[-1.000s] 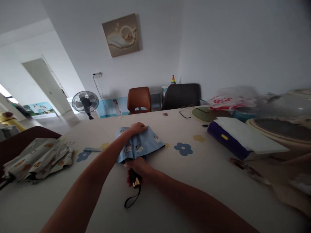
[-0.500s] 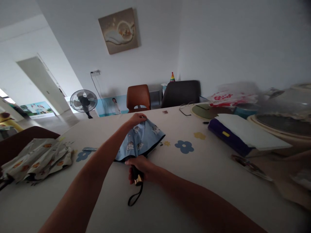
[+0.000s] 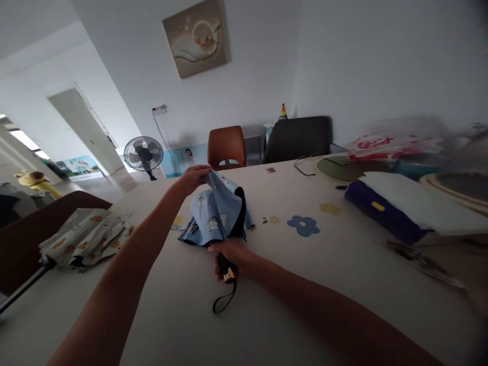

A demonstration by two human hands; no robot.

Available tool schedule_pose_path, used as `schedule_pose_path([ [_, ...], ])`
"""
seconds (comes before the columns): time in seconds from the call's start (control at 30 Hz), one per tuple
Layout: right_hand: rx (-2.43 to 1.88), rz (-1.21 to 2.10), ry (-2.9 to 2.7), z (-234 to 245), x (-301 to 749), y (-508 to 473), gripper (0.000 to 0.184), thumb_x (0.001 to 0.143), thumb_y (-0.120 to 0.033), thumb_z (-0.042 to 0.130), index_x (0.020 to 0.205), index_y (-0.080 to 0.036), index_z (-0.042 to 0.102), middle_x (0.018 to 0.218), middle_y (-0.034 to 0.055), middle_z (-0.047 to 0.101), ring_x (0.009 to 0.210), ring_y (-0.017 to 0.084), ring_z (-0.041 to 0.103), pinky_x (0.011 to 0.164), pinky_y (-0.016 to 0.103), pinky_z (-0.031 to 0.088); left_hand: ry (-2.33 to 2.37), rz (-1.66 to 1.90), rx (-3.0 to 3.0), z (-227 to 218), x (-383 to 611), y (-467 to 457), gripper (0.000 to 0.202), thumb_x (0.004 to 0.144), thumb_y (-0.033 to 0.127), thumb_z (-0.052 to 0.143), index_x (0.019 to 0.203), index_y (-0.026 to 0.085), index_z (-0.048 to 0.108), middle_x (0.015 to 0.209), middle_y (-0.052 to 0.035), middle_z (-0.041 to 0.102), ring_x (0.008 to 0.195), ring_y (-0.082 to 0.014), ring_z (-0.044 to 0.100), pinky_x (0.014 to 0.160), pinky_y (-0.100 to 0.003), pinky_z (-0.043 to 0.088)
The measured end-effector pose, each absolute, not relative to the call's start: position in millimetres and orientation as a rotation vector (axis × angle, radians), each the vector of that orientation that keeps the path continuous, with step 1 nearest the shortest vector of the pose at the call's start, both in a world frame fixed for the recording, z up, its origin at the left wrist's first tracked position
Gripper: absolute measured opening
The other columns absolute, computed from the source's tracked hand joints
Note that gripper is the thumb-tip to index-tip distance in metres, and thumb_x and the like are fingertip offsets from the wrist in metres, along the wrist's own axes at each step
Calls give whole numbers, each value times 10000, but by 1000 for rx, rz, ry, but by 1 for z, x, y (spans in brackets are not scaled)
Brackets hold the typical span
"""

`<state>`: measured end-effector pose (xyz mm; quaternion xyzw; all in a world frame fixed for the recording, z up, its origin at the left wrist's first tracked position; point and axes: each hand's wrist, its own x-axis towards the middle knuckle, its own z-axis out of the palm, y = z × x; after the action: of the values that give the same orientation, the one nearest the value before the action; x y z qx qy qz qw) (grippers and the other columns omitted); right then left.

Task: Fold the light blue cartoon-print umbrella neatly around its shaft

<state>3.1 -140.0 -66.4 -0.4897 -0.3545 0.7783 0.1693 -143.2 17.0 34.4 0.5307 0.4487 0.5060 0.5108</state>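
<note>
A light blue umbrella with a cartoon animal print and dark lining is loosely gathered over the white table. My right hand is wrapped round its black handle, which has a gold-coloured end and a black wrist strap hanging toward me. Up at the far part of the canopy, my left hand pinches a fold of the blue cloth. The fold is pulled up, showing the dark underside on its right. Part of the handle is hidden by my right fingers.
Another umbrella, pale with orange prints, lies half-folded at the left, its shaft toward me. Glasses, a green round mat, a purple case, white sheets and a plastic bag lie right. Two chairs stand behind the table.
My left hand has moved left with the cloth, lifting a canopy fold so more dark lining shows. My right hand still holds the handle. The view has turned slightly left.
</note>
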Motion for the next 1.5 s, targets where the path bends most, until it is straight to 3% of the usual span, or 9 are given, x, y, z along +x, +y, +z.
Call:
schedule_pose_path([
  [0.27,-1368,2255,-923,-64,3,-141,158,846,-194,488,701,-132,478,460,-24,498,340,130,518,365,268,478,1001,1366,1224,18,-159,10,176,684,156,595,857,156,632,684,11,570,606,-75,537,620,-216,455],
  [0.57,-1354,2197,-967,-67,2,-141,142,802,-178,524,676,-124,483,435,-11,504,349,149,542,390,287,493,1360,905,1626,15,-176,0,316,600,300,709,887,167,718,869,-59,673,744,-138,557,697,-247,422],
  [0.87,-1369,2159,-1030,-71,0,-142,166,796,-214,543,662,-132,488,429,-11,506,356,145,550,395,253,483,1471,640,1939,50,-169,8,158,609,266,612,701,174,702,663,-18,631,681,-157,540,685,-274,410],
  [0.93,-1371,2145,-1050,-72,-1,-142,157,797,-206,544,670,-131,489,429,-18,503,346,142,546,394,248,480,1393,781,1928,51,-171,6,174,626,279,603,743,173,677,754,-14,641,757,-163,554,748,-290,414],
  [1.03,-1369,2124,-1078,-72,-3,-144,160,809,-199,519,670,-126,488,428,-20,499,327,134,527,364,239,460,1168,1108,1758,43,-177,0,173,644,288,596,781,186,626,1112,-33,611,983,-189,545,845,-322,415],
  [1.1,-1398,2128,-1095,-72,-4,-144,172,810,-203,512,660,-123,489,412,-19,488,312,135,512,337,236,443,1099,1203,1622,31,-185,-2,145,649,285,579,750,183,595,1228,-45,561,1049,-202,530,861,-338,422],
  [1.27,-1424,2133,-1200,-68,-3,-145,195,797,-205,513,623,-119,497,373,8,486,304,154,516,305,235,423,1401,972,1530,1,-218,-3,70,563,232,565,576,165,552,1055,-82,654,936,-211,577,855,-371,435],
  [1.37,-1422,2118,-1233,-66,-2,-145,206,794,-195,499,601,-121,497,367,16,490,291,153,509,290,229,406,1524,890,1595,1,-229,-7,54,532,198,527,526,161,566,991,-91,675,943,-236,582,926,-409,397],
  [1.5,-1422,2115,-1279,-65,-2,-146,239,800,-214,481,580,-122,499,352,42,498,277,156,496,289,233,400,1758,922,1944,21,-212,-20,254,559,142,408,632,162,650,1088,-80,644,1082,-241,538,1015,-381,328],
])
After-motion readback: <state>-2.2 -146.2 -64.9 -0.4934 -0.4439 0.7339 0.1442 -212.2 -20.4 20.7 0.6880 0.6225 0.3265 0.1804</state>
